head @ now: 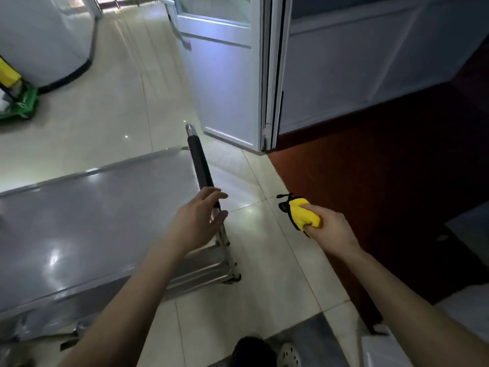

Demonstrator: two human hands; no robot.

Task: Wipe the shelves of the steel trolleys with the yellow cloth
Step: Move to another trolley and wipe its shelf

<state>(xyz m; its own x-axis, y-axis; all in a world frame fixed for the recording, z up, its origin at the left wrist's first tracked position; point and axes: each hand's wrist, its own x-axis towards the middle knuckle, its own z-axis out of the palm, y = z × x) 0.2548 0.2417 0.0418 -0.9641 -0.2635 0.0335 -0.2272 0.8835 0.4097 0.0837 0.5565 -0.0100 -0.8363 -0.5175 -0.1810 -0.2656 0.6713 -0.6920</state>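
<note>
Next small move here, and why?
Probably close the left hand on the trolley's handle to steady it: its fingers are open right at the black grip, while the right hand grips the yellow cloth over the floor, off the top shelf.

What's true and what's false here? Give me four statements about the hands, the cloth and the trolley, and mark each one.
1. The right hand grips the yellow cloth. True.
2. The cloth rests on the top shelf. False: it is held above the floor, clear of the trolley.
3. The left hand is at the trolley's handle, fingers uncurled. True.
4. The handle's grip is red. False: it is black.
</note>
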